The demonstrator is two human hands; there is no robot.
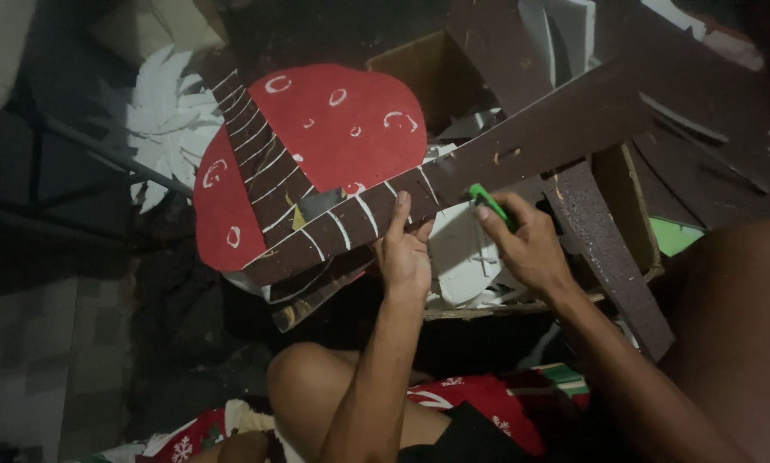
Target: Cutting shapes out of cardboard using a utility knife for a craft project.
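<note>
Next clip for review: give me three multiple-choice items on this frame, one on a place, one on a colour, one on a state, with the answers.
1. Where does the left hand grip the long brown strip?
A. on the strip's lower edge, beside the white-striped part
B. at its far upper-right end
C. on the red panel

2. What colour is the tool in the right hand?
A. yellow
B. green
C. blue

3. How does the red mushroom-shaped panel sit?
A. folded in half
B. rolled into a tube
C. flat, with a striped brown band crossing it

Answers: 1 A, the thumb lies over the strip next to the white stripes. 2 B, a green tip shows above the fingers. 3 C, it spreads flat with the band across it.
</note>
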